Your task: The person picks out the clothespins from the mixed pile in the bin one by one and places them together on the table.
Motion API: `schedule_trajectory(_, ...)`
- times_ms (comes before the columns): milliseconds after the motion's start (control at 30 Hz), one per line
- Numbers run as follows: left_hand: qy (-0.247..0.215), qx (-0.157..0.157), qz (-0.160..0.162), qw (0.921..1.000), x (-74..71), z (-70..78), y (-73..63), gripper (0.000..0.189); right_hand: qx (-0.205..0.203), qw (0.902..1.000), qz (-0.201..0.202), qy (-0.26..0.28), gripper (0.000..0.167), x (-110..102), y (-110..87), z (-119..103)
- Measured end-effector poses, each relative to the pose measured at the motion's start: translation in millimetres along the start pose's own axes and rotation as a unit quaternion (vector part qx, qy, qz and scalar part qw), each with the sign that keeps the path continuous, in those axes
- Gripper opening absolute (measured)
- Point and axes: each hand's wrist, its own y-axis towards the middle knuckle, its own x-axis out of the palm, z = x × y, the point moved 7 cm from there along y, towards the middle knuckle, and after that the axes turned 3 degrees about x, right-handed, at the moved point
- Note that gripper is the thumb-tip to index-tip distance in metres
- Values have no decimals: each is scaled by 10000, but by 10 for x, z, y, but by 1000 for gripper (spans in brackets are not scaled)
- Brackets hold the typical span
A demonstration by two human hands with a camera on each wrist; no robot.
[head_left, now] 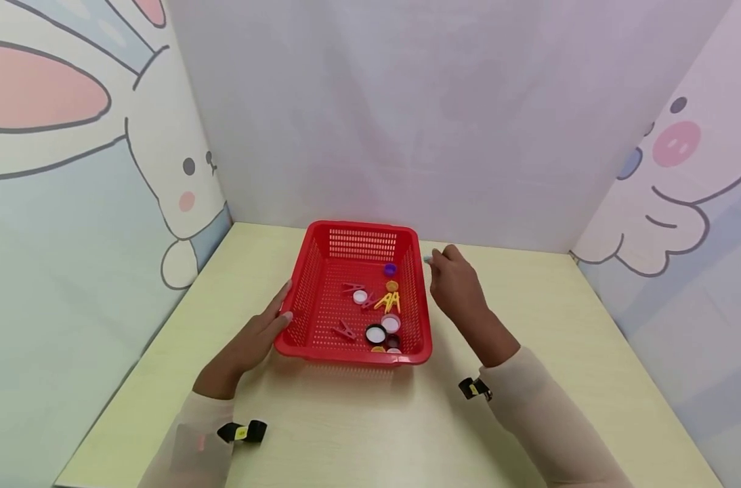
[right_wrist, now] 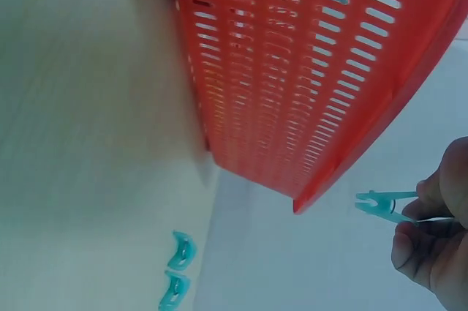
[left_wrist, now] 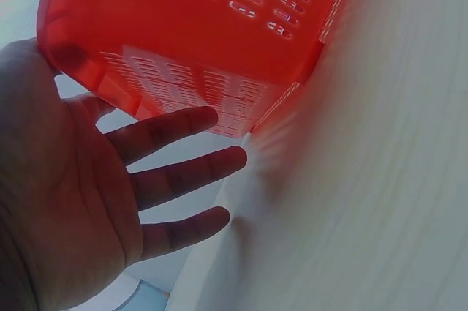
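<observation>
A red plastic basket (head_left: pixel 312 351) stands on the table, holding bottle caps and clothespins. My left hand (head_left: pixel 257 335) touches its left rim. The thumb lies over the rim, and three fingers (left_wrist: pixel 191 178) stretch out straight and spread beside the wall in the left wrist view. Beyond the basket's right side, my right hand (head_left: pixel 458 285) pinches a teal clothespin (right_wrist: pixel 380 204) by its handle ends, with the tip pointing toward the basket. Inside are red clothespins (head_left: pixel 345 330), yellow clothespins (head_left: pixel 389 300), a purple cap (head_left: pixel 390 270), a black-rimmed cap (head_left: pixel 375 334) and several other caps.
Two teal clothespins (right_wrist: pixel 178 271) lie on the table in the right wrist view. The pale wooden table (head_left: pixel 559 339) meets a plain back wall (head_left: pixel 407 122). Cartoon-printed panels (head_left: pixel 102 224) rise at both sides.
</observation>
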Motion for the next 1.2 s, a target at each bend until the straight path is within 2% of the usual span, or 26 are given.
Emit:
schedule_trajectory(133, 36, -34, 2, 10000, -11, 2, -4, 78, -263, 9979, 582, 124, 19, 6, -102, 72)
schedule_trajectory(300, 35, -15, 14, 10000, -18, 6, -1, 78, -200, 9970, 736, 125, 18, 38, -190, 140)
schedule_trajectory(433, 1, -23, 31, 10000, -18, 21, -6, 77, -62, 9975, 699, 79, 19, 58, -218, 199)
schedule_trajectory(567, -18, -91, 34, 10000, -17, 17, -11, 77, 230, 9989, 401, 36, 24, 110, -242, 270)
schedule_trajectory(733, -22, -81, 14, 10000, -18, 21, -9, 77, 590, 9978, -281, -102, 27, 263, -268, 381)
schedule_trajectory(933, -12, -58, 15, 10000, -22, 27, -12, 77, 929, 9900, -1039, -230, 24, 437, -284, 507)
schedule_trajectory(1200, 4, 63, 35, 10000, -13, 12, -12, 72, 1219, 9772, -1710, -306, 24, 581, -285, 623)
